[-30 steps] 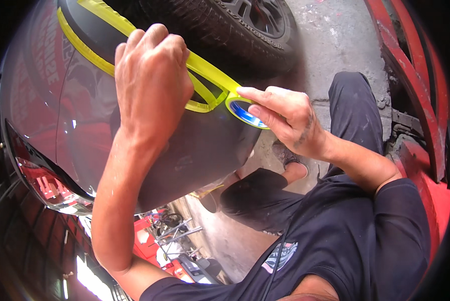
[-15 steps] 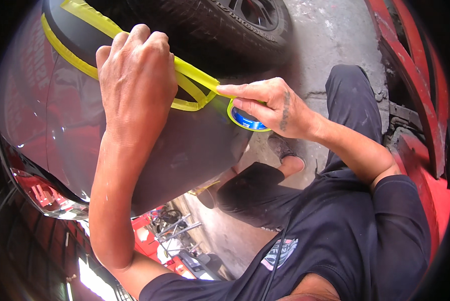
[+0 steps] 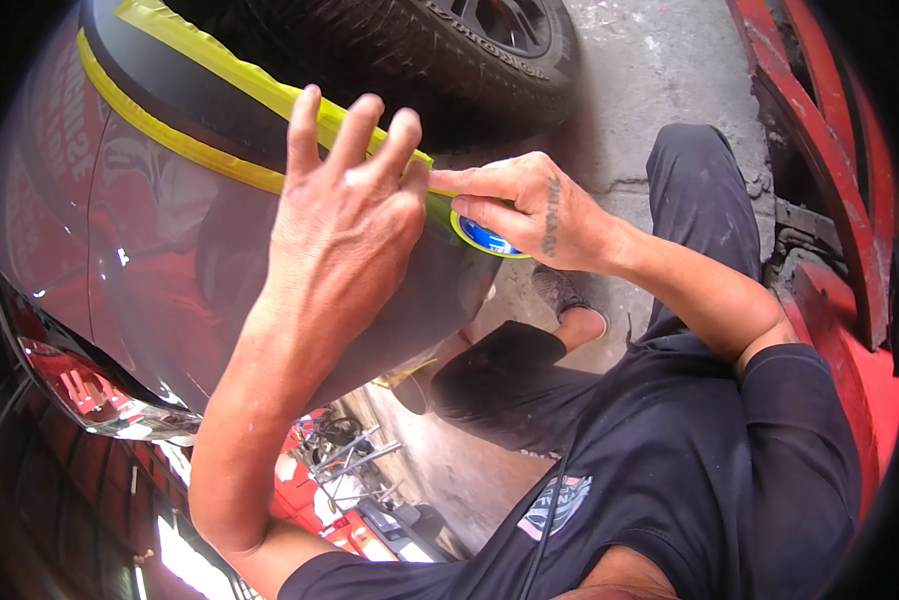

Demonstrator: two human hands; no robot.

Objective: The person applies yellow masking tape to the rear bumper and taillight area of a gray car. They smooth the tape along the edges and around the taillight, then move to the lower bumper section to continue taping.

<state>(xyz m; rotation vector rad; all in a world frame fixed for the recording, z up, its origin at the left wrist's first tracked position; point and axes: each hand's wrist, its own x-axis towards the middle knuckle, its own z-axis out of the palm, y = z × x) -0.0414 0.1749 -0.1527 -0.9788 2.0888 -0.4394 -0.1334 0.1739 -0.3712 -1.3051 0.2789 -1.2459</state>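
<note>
The left fingers [image 3: 354, 132] are spread and slightly curled, raised over a strip of yellow tape [image 3: 244, 82]; whether their tips touch it cannot be told, and the thumb is hidden. The back of the left hand [image 3: 347, 215] faces up. Just to its right, the right hand [image 3: 549, 215] pinches a roll of tape [image 3: 484, 237] between thumb and fingers, its forefinger stretched out along the end of the strip, close by the left hand. The roll hangs tilted below that thumb, yellow outside with a blue core, near the corner of the car's gray body panel [image 3: 169, 265].

The strip runs from the right forefinger up to the upper left, along the wheel-side edge of a dark curved trim [image 3: 174, 88]. A second yellow strip [image 3: 169, 137] follows the trim's other edge, passing out of sight behind the left hand.

Beyond the trim is a black tire [image 3: 409, 85] with a dark spoked rim [image 3: 499, 22]. At the left, a red and clear lamp [image 3: 74, 380] is set into the body. A gray floor [image 3: 659, 70] lies right of the tire, bordered by a red metal frame [image 3: 819, 160]. Nearer are the person's dark pants [image 3: 701, 195], a shoe [image 3: 557, 288] and a dark shirt [image 3: 689, 455].
</note>
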